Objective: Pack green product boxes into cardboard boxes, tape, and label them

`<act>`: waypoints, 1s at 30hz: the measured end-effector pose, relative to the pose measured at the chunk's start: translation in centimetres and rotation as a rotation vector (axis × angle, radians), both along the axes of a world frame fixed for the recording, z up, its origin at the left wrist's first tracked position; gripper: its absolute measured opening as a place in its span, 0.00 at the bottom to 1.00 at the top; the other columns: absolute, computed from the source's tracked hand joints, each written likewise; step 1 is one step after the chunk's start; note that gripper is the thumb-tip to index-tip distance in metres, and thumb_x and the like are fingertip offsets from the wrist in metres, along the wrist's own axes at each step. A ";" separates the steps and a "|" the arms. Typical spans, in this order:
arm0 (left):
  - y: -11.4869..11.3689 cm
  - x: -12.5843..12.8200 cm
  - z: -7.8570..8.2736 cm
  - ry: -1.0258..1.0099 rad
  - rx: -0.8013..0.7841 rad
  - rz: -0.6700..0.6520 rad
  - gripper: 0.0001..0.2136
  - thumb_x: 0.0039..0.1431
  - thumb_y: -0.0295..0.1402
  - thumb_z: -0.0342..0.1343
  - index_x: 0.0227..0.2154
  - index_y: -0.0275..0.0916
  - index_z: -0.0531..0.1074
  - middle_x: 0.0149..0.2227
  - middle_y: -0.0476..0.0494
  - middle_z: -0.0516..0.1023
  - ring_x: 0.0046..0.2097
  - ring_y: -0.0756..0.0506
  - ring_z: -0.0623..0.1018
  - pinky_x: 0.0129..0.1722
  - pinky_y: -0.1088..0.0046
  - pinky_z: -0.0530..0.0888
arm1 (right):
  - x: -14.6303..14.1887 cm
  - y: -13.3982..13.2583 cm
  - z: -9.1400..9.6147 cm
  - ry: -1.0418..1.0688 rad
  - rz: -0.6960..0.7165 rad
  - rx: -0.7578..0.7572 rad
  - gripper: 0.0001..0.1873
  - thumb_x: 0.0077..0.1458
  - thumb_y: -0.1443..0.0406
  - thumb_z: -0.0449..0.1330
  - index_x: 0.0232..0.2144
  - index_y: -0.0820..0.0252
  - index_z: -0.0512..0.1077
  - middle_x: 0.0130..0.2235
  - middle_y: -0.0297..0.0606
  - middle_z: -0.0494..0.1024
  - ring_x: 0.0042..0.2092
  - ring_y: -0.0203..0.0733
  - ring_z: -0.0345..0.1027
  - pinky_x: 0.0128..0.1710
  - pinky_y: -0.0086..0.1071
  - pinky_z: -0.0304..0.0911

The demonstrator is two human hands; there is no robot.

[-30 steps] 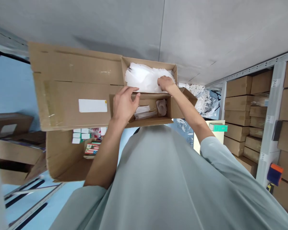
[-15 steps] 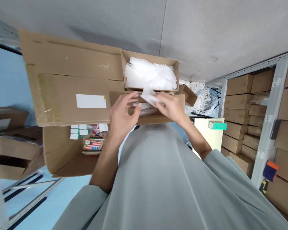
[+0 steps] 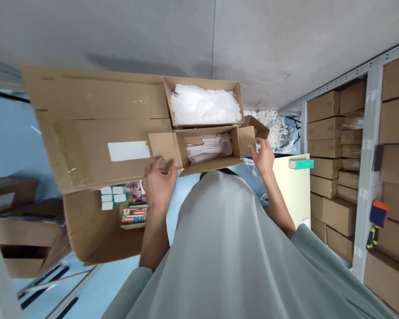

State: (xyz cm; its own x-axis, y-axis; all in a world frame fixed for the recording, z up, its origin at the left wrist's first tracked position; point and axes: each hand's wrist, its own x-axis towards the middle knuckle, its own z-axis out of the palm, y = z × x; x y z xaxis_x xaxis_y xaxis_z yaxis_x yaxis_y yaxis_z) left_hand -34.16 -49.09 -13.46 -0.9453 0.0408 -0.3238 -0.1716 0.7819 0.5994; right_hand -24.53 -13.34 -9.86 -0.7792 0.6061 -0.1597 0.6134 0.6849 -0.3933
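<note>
A small open cardboard box (image 3: 206, 167) sits in front of my body, with folded white paper-like pieces (image 3: 204, 149) and a translucent wrap (image 3: 226, 144) inside. Its side flaps are spread outward. My left hand (image 3: 159, 184) is at the near edge of the left flap (image 3: 164, 148), fingers bent and thumb apart, holding nothing. At the other end, my right hand (image 3: 264, 157) has the outer edge of the right flap (image 3: 246, 139) between thumb and fingers. Just behind stands another open box (image 3: 208, 124) full of white sheet-like material (image 3: 204, 104).
A large open carton (image 3: 86, 146) on the left holds small white-green boxes (image 3: 113, 197) and a flag-printed pack (image 3: 134, 215). White scraps (image 3: 272, 126) lie beyond my right hand. A green box (image 3: 301, 164) rests on a pale panel (image 3: 291, 186). Shelves (image 3: 369, 146) with cartons stand right.
The white piece that my right hand held now lies in the small box or is out of sight. My hands have moved apart to the two end flaps, and the view has shifted slightly.
</note>
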 end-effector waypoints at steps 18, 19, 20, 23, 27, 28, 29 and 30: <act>10.4 5.1 4.7 -0.005 -0.002 -0.280 0.18 0.57 0.56 0.58 0.35 0.46 0.75 0.28 0.45 0.79 0.34 0.37 0.82 0.40 0.60 0.77 | 21.5 4.1 2.5 0.153 -0.391 -0.308 0.12 0.66 0.51 0.60 0.34 0.48 0.75 0.37 0.41 0.88 0.37 0.53 0.81 0.43 0.42 0.74; 12.9 6.3 4.6 -0.002 0.008 -0.353 0.18 0.57 0.56 0.58 0.35 0.46 0.75 0.28 0.45 0.80 0.34 0.37 0.82 0.39 0.60 0.77 | 24.4 4.7 2.7 0.179 -0.454 -0.305 0.13 0.65 0.50 0.60 0.34 0.48 0.75 0.37 0.41 0.88 0.36 0.54 0.81 0.43 0.43 0.75; 15.6 7.5 4.5 0.006 0.017 -0.431 0.18 0.57 0.56 0.58 0.36 0.46 0.76 0.28 0.45 0.80 0.34 0.37 0.82 0.40 0.60 0.77 | 27.5 5.3 2.8 0.204 -0.522 -0.299 0.13 0.64 0.49 0.60 0.33 0.47 0.74 0.37 0.41 0.87 0.36 0.54 0.81 0.42 0.43 0.75; 24.4 12.1 4.4 0.026 0.037 -0.678 0.16 0.59 0.53 0.59 0.36 0.46 0.78 0.30 0.45 0.82 0.34 0.38 0.83 0.42 0.60 0.79 | 36.3 6.4 2.9 0.256 -0.734 -0.275 0.13 0.61 0.48 0.61 0.32 0.47 0.74 0.35 0.40 0.87 0.34 0.54 0.80 0.40 0.44 0.75; 35.6 18.8 4.4 0.032 0.024 -0.997 0.13 0.62 0.49 0.59 0.36 0.46 0.78 0.33 0.44 0.84 0.36 0.37 0.84 0.45 0.60 0.80 | 46.3 7.4 2.8 0.277 -1.022 -0.241 0.13 0.60 0.49 0.62 0.31 0.47 0.73 0.34 0.40 0.86 0.33 0.53 0.79 0.39 0.44 0.74; 38.1 20.5 4.3 0.038 0.018 -1.071 0.13 0.63 0.48 0.59 0.35 0.45 0.79 0.34 0.43 0.84 0.37 0.37 0.85 0.46 0.60 0.80 | 48.4 7.5 2.6 0.280 -1.092 -0.240 0.13 0.60 0.49 0.62 0.31 0.48 0.73 0.34 0.39 0.86 0.33 0.53 0.79 0.40 0.43 0.73; 40.4 22.0 4.2 0.043 0.013 -1.139 0.13 0.63 0.48 0.59 0.35 0.45 0.79 0.35 0.42 0.85 0.38 0.36 0.85 0.47 0.59 0.80 | 50.3 7.5 2.5 0.285 -1.160 -0.240 0.13 0.59 0.49 0.62 0.31 0.48 0.73 0.33 0.39 0.86 0.33 0.52 0.79 0.39 0.43 0.72; 42.6 23.5 4.0 0.047 0.009 -1.201 0.13 0.64 0.47 0.59 0.36 0.44 0.79 0.37 0.40 0.86 0.39 0.36 0.85 0.47 0.59 0.80 | 52.0 7.5 2.2 0.292 -1.224 -0.242 0.13 0.59 0.49 0.62 0.31 0.48 0.74 0.33 0.39 0.85 0.33 0.51 0.78 0.39 0.42 0.72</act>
